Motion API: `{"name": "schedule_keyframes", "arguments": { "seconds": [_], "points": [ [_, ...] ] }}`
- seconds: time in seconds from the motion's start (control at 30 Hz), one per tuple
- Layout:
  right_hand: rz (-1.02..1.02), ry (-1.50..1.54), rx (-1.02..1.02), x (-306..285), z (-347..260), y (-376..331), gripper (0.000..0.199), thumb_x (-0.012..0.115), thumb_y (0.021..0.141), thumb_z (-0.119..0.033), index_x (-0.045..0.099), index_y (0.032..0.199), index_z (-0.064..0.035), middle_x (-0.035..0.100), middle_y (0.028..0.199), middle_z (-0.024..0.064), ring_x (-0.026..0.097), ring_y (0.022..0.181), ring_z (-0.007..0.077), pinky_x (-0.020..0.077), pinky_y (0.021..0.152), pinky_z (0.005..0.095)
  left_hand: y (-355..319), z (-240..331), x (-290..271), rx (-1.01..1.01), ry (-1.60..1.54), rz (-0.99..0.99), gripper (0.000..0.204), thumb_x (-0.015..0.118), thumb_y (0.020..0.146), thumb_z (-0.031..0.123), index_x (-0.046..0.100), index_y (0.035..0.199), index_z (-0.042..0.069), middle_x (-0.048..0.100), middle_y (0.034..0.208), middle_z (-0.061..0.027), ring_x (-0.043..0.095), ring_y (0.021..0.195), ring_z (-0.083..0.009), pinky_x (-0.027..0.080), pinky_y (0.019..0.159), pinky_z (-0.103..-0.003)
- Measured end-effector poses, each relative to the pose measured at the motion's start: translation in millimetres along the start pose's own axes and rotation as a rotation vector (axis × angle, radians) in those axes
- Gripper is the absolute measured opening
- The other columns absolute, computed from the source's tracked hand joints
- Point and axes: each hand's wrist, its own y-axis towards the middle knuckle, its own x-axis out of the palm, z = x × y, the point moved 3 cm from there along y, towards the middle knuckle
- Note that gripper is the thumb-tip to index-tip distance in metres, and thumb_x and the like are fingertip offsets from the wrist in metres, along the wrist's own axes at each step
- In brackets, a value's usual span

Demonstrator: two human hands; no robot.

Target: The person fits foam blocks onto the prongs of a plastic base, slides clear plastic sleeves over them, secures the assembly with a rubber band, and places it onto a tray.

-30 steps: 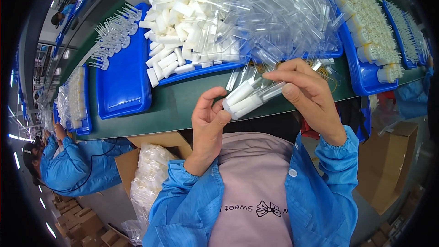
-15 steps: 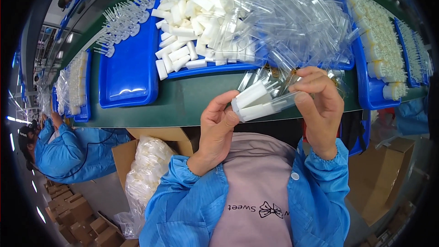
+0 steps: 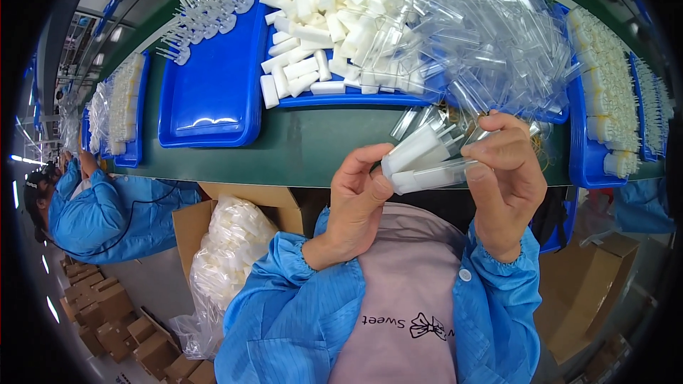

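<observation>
My left hand [image 3: 353, 206] is closed around the lower end of a small clear plastic holder, gripped between thumb and fingers. Two white foam-like blocks stick out of it, tilted to the right. The upper white block [image 3: 418, 148] has thin pale prongs beside its far end. Over the lower block lies a clear plastic sleeve [image 3: 447, 173]. My right hand [image 3: 506, 181] pinches the sleeve's far end between thumb and fingers. The exact fit of the sleeve around the block is hard to see.
Ahead, blue trays hold a heap of white blocks [image 3: 313, 35] and a pile of clear sleeves [image 3: 505, 35]. An empty-bottomed blue tray [image 3: 210, 99] bears stemmed clear pieces. Packed trays [image 3: 601, 92] stand right. A carton with bagged white pieces [image 3: 231, 249] sits below; a co-worker [image 3: 107, 213] is left.
The whole view has shifted, so the trays and both hands appear farther right. Both hands keep their grip; the sleeve now seems to cover more of the lower white block.
</observation>
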Motion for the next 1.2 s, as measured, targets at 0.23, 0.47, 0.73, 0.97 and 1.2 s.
{"name": "schedule_keyframes", "arguments": {
  "seconds": [0.23,0.47,0.73,0.97,1.2],
  "points": [
    [0.024,0.048,0.002,15,-1,3,0.013,0.068,0.071,0.000,0.062,0.081,-0.0033,0.064,0.080,0.0066,0.056,0.083,0.0216,0.0384,0.090,0.0416,-2,6,-2,0.036,0.122,0.058,0.051,0.068,0.082,0.033,0.047,0.121,0.007,0.055,0.114,-0.0029,0.053,0.107,-0.0136,0.042,0.095,-0.031],
    [0.019,0.053,0.018,30,-3,3,0.013,0.068,0.070,0.000,0.062,0.081,-0.0034,0.063,0.079,0.0059,0.056,0.082,0.0220,0.0398,0.087,0.0390,-2,7,-5,0.039,0.092,0.111,0.057,0.067,0.081,0.038,0.044,0.123,0.007,0.053,0.118,-0.0047,0.052,0.109,-0.0147,0.042,0.096,-0.031],
    [-0.022,0.037,0.021,41,-2,4,0.012,0.068,0.069,0.001,0.062,0.078,-0.0039,0.063,0.077,0.0052,0.057,0.079,0.0216,0.0408,0.084,0.0376,-4,6,-9,0.043,0.059,0.123,0.058,0.065,0.082,0.040,0.043,0.123,0.006,0.053,0.119,-0.0066,0.052,0.110,-0.0159,0.042,0.097,-0.031],
    [-0.079,-0.052,-0.017,43,-1,10,0.012,0.069,0.071,-0.002,0.064,0.081,-0.0051,0.062,0.076,0.0057,0.057,0.080,0.0225,0.0410,0.083,0.0363,0,8,-14,0.032,-0.081,0.079,0.043,0.062,0.088,0.018,0.046,0.126,0.006,0.054,0.119,-0.0063,0.053,0.108,-0.0141,0.045,0.093,-0.029],
    [-0.219,-0.012,-0.031,41,-8,40,0.014,0.068,0.075,-0.008,0.065,0.088,-0.0042,0.063,0.089,0.0073,0.056,0.087,0.0253,0.0413,0.082,0.0351,6,38,-22,0.144,-0.027,0.121,0.049,0.058,0.089,0.021,0.040,0.131,0.002,0.052,0.123,-0.0115,0.053,0.112,-0.0197,0.046,0.094,-0.032]
  ]
}}
